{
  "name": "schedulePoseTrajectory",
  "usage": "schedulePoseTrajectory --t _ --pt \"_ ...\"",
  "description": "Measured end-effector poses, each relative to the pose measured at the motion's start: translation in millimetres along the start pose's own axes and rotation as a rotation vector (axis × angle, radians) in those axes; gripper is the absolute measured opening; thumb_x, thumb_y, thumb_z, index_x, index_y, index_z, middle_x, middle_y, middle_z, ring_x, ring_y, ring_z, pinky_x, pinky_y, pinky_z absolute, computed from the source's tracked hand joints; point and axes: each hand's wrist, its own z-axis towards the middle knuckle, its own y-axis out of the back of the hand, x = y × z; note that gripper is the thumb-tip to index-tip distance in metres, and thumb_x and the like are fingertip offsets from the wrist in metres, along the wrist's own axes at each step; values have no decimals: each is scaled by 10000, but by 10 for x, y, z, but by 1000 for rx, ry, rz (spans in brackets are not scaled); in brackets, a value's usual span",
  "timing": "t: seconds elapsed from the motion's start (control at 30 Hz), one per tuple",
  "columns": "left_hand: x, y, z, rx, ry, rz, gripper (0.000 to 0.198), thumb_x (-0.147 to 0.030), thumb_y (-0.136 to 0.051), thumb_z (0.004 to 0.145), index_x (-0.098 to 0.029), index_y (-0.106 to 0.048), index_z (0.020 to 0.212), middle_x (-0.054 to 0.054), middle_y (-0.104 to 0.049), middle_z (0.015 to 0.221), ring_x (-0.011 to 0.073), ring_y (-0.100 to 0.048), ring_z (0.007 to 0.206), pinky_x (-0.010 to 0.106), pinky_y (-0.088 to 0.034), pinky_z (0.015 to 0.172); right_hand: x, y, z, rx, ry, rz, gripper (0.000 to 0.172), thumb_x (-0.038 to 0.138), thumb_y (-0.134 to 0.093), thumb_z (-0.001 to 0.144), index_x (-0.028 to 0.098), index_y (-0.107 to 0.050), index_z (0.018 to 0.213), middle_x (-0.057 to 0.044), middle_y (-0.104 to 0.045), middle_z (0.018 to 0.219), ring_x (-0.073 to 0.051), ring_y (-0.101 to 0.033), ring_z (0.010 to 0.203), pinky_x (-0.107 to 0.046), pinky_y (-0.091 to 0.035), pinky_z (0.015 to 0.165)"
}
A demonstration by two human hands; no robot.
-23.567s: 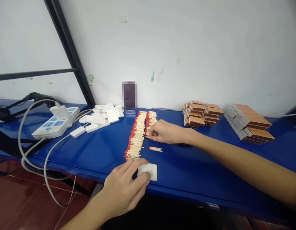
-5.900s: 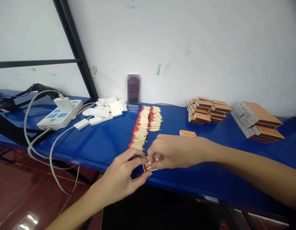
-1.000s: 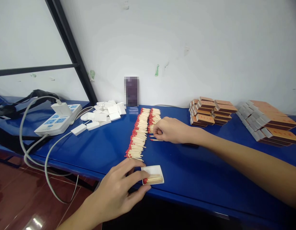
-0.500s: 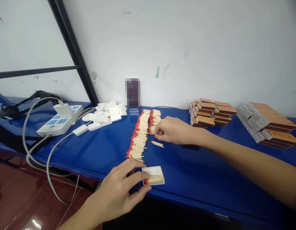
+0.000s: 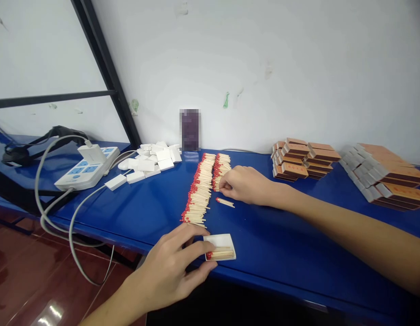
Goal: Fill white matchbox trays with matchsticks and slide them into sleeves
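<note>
My left hand (image 5: pixel 181 262) grips a small white matchbox tray (image 5: pixel 226 240) at its left end, near the front edge of the table. Inside the tray, a layer of red-tipped matches (image 5: pixel 221 254) lies along the near side. My right hand (image 5: pixel 243 184) is pinched closed at the near end of the shorter right row of matches (image 5: pixel 222 165); its fingertips hide whatever is between them. Just below that hand, a few loose matches (image 5: pixel 225 203) rest on the blue table. The longer left row of matches (image 5: pixel 199 192) runs from the back towards my left hand.
White empty trays (image 5: pixel 152 160) are heaped at the back left, beside a power strip (image 5: pixel 89 167) with white cables. Stacked matchboxes (image 5: pixel 298 158) stand behind my right arm, with more matchboxes (image 5: pixel 393 170) farther right. A pixelated dark panel (image 5: pixel 190 130) leans against the wall.
The camera view has shifted slightly, so everything sits a little farther right. Both hands keep nearly the same positions, the left on the tray and the right at the short match row.
</note>
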Motion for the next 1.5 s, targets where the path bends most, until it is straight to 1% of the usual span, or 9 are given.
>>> schedulePoseTrajectory --t 0.2,0.4,0.53,0.67,0.73,0.9,1.07,1.27,1.5 --pt "0 3 -7 2 -7 -3 143 -199 -599 933 -203 -644 1068 84 -609 1096 187 -625 957 332 -561 824 17 36 -14 -9 -15 36 150 162 -533 792 192 -634 686 5 -629 658 -105 -441 574 -261 -226 528" --pt "7 7 -1 2 -5 -1 156 -198 -604 930 -207 -642 1081 81 -606 1104 189 -625 966 338 -561 830 21 43 -11 23 8 64 167 142 -521 783 177 -590 635 12 -582 626 -94 -388 543 -264 -244 537" --pt "5 5 4 -1 -7 -4 157 -193 -603 930 -206 -639 1083 80 -607 1105 188 -626 964 337 -563 823 -17 53 -12 50 10 154 149 144 -529 770 178 -600 643 15 -603 638 -95 -439 559 -254 -285 550" --pt "6 5 2 4 -10 -5 149 -198 -615 927 -203 -641 1074 84 -610 1107 191 -628 971 339 -563 828 -56 91 -35 129 58 309 121 171 -564 756 176 -641 662 18 -636 644 -105 -518 593 -240 -329 565" --pt "6 7 0 3 -11 -2 151 -199 -616 927 -202 -641 1076 86 -611 1105 192 -629 973 339 -563 829 -57 105 -37 124 72 342 127 184 -568 759 176 -647 660 22 -636 638 -105 -521 591 -239 -332 567" --pt "7 9 5 -6 -14 1 152 -199 -611 930 -204 -641 1079 87 -610 1101 192 -628 969 337 -564 824 -19 73 -8 5 -17 196 180 186 -541 787 178 -608 620 28 -571 580 -92 -430 545 -255 -263 543" --pt "12 0 5 -5 -15 -3 150 -196 -613 928 -202 -640 1075 85 -612 1104 191 -628 970 336 -563 830 -9 22 3 -4 -29 87 197 148 -516 794 176 -601 619 17 -552 598 -89 -350 526 -267 -212 528" --pt "10 -3 -9 2 -10 -4 150 -199 -612 929 -203 -645 1076 86 -613 1104 191 -629 976 332 -561 838 -14 5 9 -19 -36 45 210 189 -515 823 191 -616 640 11 -554 595 -105 -374 535 -269 -210 535" --pt "3 3 5 -6 -16 3 152 -199 -607 932 -203 -641 1080 85 -616 1095 189 -631 965 334 -565 835 -3 9 -5 5 -47 71 233 161 -505 813 181 -562 589 17 -510 562 -98 -346 514 -274 -217 526"
